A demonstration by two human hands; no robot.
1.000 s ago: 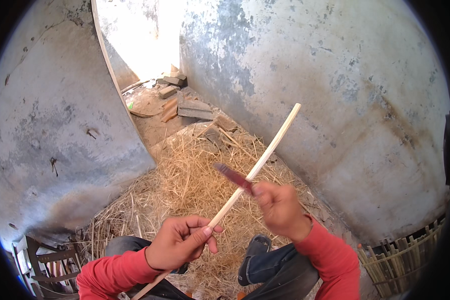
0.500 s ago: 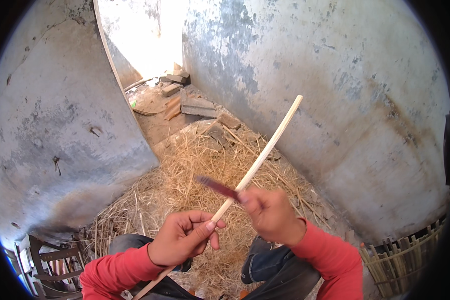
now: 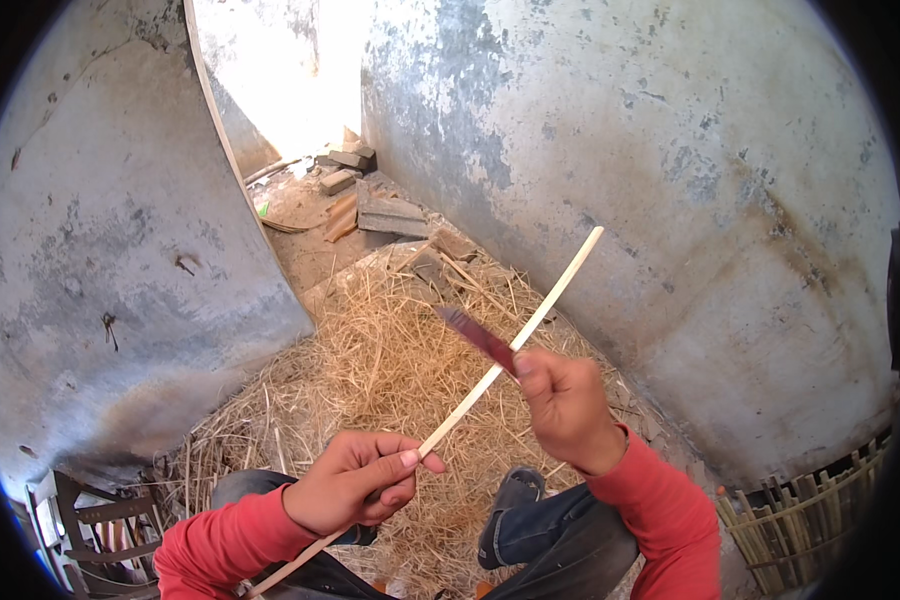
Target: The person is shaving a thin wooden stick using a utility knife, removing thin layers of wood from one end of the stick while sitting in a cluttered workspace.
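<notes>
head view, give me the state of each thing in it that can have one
pale strip, held slanting, far end free
dark red knife, held across the pale strip, tip pointing up and left
left hand, closed on the pale strip
right hand, closed on the knife
straw, loose, scattered on the floor
right wall, stained, paint patchy

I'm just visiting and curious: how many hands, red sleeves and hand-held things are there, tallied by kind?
Hands: 2 (left hand, right hand)
Red sleeves: 2
Pale stick, held: 1
Dark-red knife-like tool, held: 1
Total: 6
</notes>
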